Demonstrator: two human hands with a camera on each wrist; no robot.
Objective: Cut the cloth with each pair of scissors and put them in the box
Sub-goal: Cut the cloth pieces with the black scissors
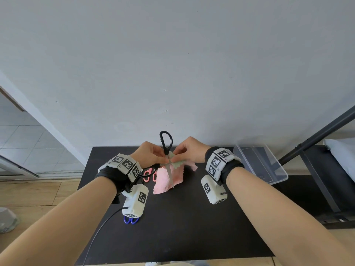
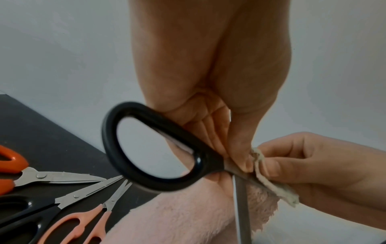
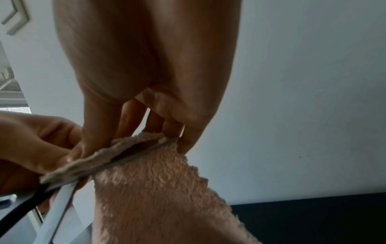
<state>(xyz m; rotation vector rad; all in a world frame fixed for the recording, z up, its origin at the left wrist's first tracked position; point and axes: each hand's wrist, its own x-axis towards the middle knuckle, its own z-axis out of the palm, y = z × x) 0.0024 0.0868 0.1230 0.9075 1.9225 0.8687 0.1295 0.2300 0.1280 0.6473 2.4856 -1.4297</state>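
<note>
Holding the black-handled steel scissors (image 1: 166, 150) near the pivot, the person's left hand (image 1: 149, 154) is pinching the shank between thumb and fingertips, handle loop up and blades pointing down. The right hand (image 1: 189, 150) is pinching the top edge of the fluffy pink terry cloth (image 1: 169, 179), whose folded-over edge is showing a pale greenish backing. The cloth is hanging from that grip above the matte black table (image 1: 172, 227), its lower part draping in front of the blades.

For this step to go well, the left hand would probably need to be shifting its fingers into the handle loops, since a pinch at the pivot is giving little leverage. The right hand should be keeping the edge taut so that the blades are biting into it rather than pushing the soft pile aside.

The cloth is looking thick, napped and frayed along its side edge. The blades are looking smooth and straight, the handle glossy and oval. The clear, shallow plastic box (image 1: 259, 164) is sitting tilted at the table's right side, with nothing visible in it. More scissors are lying at the left in the left wrist view: an orange-handled pair (image 2: 31, 175), a salmon-handled pair (image 2: 89, 219) and a black-handled pair (image 2: 41, 213).
</note>
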